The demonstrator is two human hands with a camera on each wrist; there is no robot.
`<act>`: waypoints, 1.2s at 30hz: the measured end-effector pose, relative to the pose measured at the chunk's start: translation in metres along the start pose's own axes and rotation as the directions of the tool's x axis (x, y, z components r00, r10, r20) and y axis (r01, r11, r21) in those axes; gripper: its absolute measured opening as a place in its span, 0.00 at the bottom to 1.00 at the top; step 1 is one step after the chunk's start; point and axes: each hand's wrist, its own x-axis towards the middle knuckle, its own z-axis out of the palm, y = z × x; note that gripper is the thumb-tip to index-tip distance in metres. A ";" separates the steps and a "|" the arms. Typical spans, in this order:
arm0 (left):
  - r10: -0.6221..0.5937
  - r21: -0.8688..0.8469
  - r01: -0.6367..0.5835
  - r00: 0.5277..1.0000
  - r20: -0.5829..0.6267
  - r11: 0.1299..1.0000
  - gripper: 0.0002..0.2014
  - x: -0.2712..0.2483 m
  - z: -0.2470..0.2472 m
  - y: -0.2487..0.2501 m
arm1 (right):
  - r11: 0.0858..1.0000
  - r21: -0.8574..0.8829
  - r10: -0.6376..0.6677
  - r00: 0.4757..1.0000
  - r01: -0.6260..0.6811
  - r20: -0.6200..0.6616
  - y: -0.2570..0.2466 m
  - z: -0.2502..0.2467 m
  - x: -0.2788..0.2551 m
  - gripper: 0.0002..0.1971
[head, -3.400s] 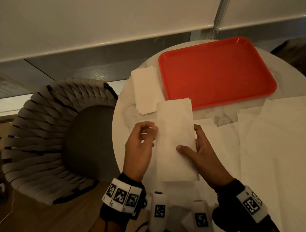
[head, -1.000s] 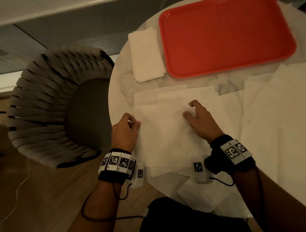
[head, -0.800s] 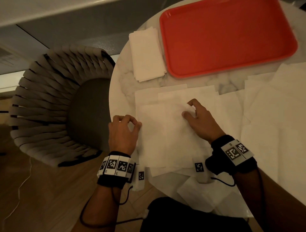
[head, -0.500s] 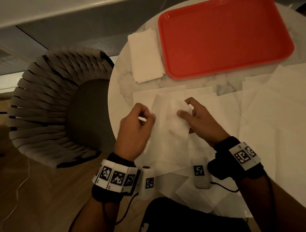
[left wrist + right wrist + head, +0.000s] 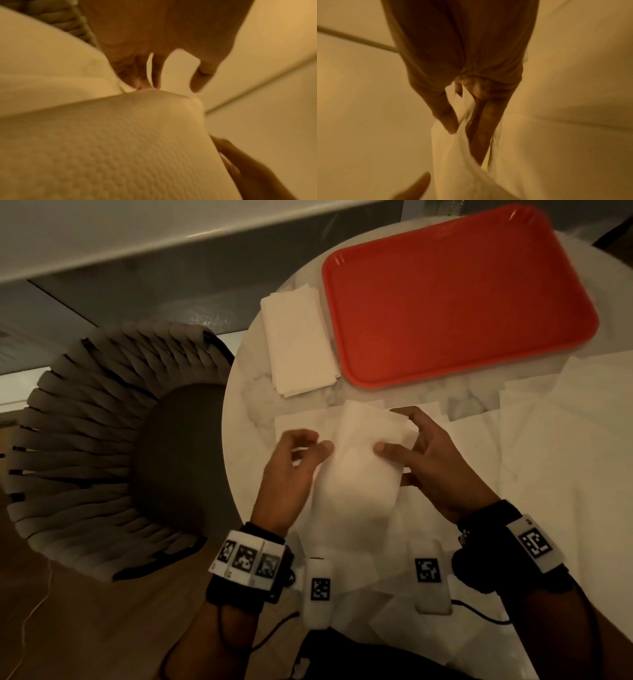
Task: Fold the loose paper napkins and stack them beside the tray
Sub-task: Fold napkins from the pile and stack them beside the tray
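The chair (image 5: 102, 446) stands left of the tray (image 5: 459, 292), off the table's (image 5: 246, 392) rim; the stack (image 5: 298, 340) of folded napkins lies just left of the tray, touching or nearly touching its edge; the napkin (image 5: 359, 470) in hand hangs nearer the person than the tray, lifted above the loose sheets (image 5: 565, 446) that spread below and right of it.

The left hand (image 5: 291, 470) pinches the napkin's left edge between thumb and fingertips; the right hand (image 5: 431, 463) grips the right edge, thumb on top, fingers curled behind.

By the look of it the napkin is very light and limp; it sags below the hands and will likely drift or crumple if held at one point only; it probably tears easily under a hard pull. The best hold seems to be the two upper corners or opposite edges, kept gently taut.

It is white, thin, faintly embossed with a dotted texture in the left wrist view, doubled into a tall rectangle, its top corner slightly uneven.
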 end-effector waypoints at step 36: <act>-0.195 -0.219 0.151 0.961 -0.196 0.964 0.08 0.239 -0.044 0.044 | 0.584 -0.810 -0.200 0.959 -0.049 -0.203 0.040 -0.010 0.038 0.19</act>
